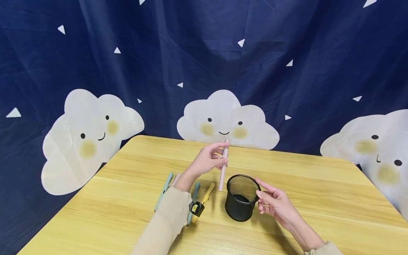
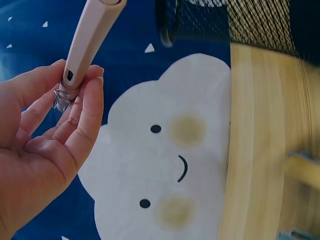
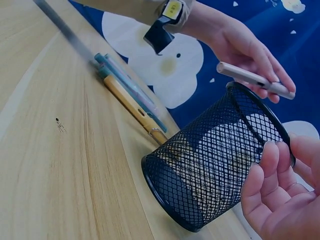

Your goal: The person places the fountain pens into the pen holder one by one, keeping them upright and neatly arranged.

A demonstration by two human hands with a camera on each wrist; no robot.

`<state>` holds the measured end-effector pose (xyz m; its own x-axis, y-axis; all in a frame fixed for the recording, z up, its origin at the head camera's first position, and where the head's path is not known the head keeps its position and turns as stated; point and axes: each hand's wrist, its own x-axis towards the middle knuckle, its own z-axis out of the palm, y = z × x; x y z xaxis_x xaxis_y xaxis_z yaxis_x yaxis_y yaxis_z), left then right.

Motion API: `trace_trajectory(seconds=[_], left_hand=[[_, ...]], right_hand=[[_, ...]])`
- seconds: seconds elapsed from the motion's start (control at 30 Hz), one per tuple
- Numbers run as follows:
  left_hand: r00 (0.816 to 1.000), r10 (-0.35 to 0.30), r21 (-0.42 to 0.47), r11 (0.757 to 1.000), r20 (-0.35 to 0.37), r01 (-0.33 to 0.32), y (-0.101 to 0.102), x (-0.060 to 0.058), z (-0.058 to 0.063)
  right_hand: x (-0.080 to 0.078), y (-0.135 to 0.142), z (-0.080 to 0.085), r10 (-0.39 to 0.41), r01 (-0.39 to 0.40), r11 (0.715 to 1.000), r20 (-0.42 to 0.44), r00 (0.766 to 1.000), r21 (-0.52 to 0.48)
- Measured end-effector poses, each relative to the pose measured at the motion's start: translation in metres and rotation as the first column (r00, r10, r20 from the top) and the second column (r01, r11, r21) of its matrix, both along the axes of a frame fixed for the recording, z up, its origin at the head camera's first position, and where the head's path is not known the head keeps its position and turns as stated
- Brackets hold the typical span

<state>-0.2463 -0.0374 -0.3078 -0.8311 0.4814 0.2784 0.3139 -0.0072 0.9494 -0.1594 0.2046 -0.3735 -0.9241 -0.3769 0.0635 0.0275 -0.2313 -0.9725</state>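
Observation:
My left hand (image 1: 206, 161) pinches a pale pink pen (image 1: 222, 179) between thumb and fingers near its clip end. The pen points down, just left of and above the rim of a black mesh pen holder (image 1: 239, 211). That holder stands upright on the table. At its right side, my right hand (image 1: 276, 204) pinches the rim between thumb and fingers. In the left wrist view the pen (image 2: 91, 40) shows a small dark slot in its barrel near the clip.
Left of the holder lie several pens: a yellow pen (image 1: 208, 193), a blue-green pen (image 1: 196, 191), a teal pen (image 1: 164, 189) and a pale pen (image 1: 175, 180), partly hidden by the left forearm. Behind the wooden table (image 1: 302, 173) hangs a dark blue cloud-print curtain (image 1: 204, 53).

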Motion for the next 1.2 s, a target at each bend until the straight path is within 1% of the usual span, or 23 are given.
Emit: trace_trajectory(seconds=[0.13, 0.23, 0.37, 0.47, 0.53, 0.67, 0.93, 1.07, 1.2], left_hand=[[1.0, -0.006, 0.004, 1.0, 0.001, 0.006, 0.008, 0.004, 0.004], [1.0, -0.001, 0.001, 1.0, -0.023, 0.001, 0.012, 0.013, 0.012], [0.997, 0.037, 0.002, 0.999, -0.061, -0.037, 0.016, 0.024, 0.023], [0.994, 0.066, 0.015, 0.998, -0.087, -0.065, 0.019, 0.027, 0.024], [0.992, 0.077, 0.023, 0.997, -0.104, -0.075, 0.022, 0.028, 0.024], [0.99, 0.081, 0.031, 0.997, -0.117, -0.078, 0.027, 0.028, 0.019], [0.983, 0.062, 0.056, 0.997, -0.173, -0.053, 0.033, 0.028, 0.011], [0.981, 0.055, 0.046, 0.998, -0.189, -0.047, 0.035, 0.03, 0.009], [0.976, 0.07, 0.027, 0.997, -0.207, -0.066, 0.035, 0.032, 0.008]], right_hand=[[0.0, 0.0, 0.001, 0.014, -0.014, 1.0, -0.012, 1.0, -0.015], [0.0, 0.0, 0.001, 0.028, -0.028, 0.999, -0.023, 0.999, -0.023], [0.0, 0.0, 0.001, 0.026, -0.026, 0.999, -0.023, 0.999, -0.022], [0.0, 0.0, 0.0, 0.026, -0.027, 0.999, -0.023, 0.999, -0.022], [0.0, 0.0, 0.0, 0.027, -0.028, 0.999, -0.025, 0.999, -0.023], [0.0, 0.0, 0.0, 0.033, -0.034, 0.999, -0.03, 0.999, -0.03], [0.0, 0.0, -0.001, 0.007, -0.007, 1.0, -0.012, 1.0, -0.008], [0.0, 0.001, -0.001, 0.015, -0.015, 1.0, -0.014, 1.0, -0.015], [0.0, 0.001, 0.0, 0.03, -0.031, 0.999, -0.027, 0.999, -0.025]])
